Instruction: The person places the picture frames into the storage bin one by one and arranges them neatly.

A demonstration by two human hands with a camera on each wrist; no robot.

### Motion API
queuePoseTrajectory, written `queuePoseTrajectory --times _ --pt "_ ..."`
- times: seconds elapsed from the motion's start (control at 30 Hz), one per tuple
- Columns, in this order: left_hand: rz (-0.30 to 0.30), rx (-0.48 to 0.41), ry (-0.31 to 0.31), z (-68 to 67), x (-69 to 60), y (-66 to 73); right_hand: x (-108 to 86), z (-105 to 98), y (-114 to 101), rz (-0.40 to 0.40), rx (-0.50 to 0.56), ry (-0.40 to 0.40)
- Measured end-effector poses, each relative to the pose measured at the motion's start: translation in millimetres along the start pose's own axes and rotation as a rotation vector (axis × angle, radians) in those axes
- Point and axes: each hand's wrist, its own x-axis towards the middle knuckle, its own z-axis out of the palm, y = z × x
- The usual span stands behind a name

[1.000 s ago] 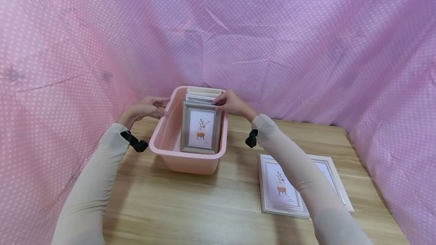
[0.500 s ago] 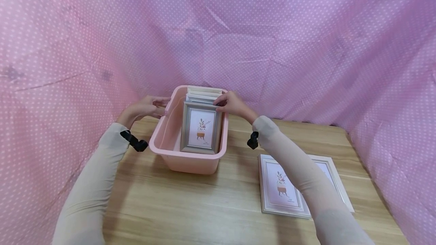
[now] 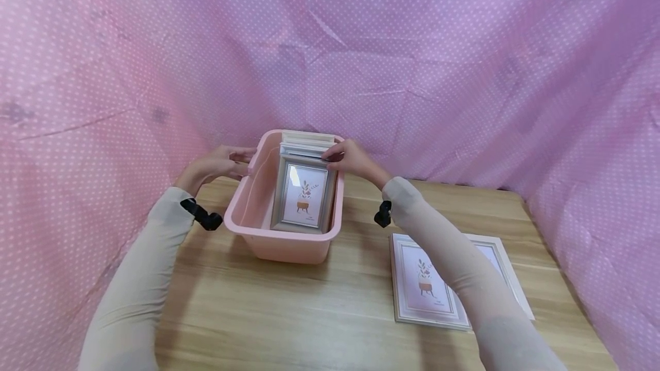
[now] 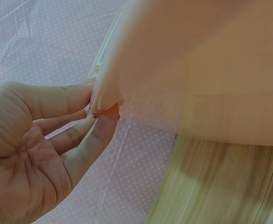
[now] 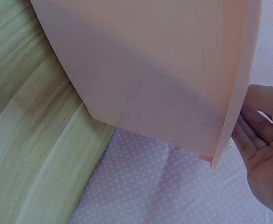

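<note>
A pink plastic basin (image 3: pixel 291 249) stands on the table, with several picture frames lined up along its right side. The front picture frame (image 3: pixel 303 227) has a grey-beige border and a potted-plant print, and leans back against paler frames (image 3: pixel 308 141). My right hand (image 3: pixel 357 160) pinches this front frame at its upper right corner; in the right wrist view the basin wall hides the fingertips. On the opposite side, my left hand (image 3: pixel 219 164) grips the basin's left rim, thumb above and fingers under its edge, as the left wrist view shows.
To the right, a stack of white picture frames (image 3: pixel 428 316) lies flat on the wooden table (image 3: pixel 289 314), partly covered by my right forearm. Pink dotted cloth (image 3: pixel 392 85) hangs close around the table's back and sides.
The front picture frame's top has tipped slightly backward, and a bright reflection now shows on its glass. Both hands stay nearly where they were.
</note>
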Motion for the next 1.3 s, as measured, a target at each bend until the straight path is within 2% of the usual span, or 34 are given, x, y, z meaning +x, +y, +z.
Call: queuePoseTrajectory --times 0.23,0.4,0.67,1.03,1.3 --pt "-0.014 0.012 0.012 -0.1 0.1 0.1 -3.0 -3 0 0.002 0.034 0.047" --pt "-0.009 0.015 0.013 -1.2 0.8 -1.0 -3.2 -6 2 0.001 0.018 0.051" --pt "-0.008 0.013 0.006 -0.7 1.3 -0.7 -6.6 -14 5 -0.004 0.065 0.046" --pt "0.010 0.006 -0.006 -2.5 1.4 -2.5 -26.0 -30 10 -0.046 0.047 0.044" --pt "0.003 0.001 -0.005 -4.0 2.1 -4.7 -45.2 -38 33 -0.041 0.037 0.018"
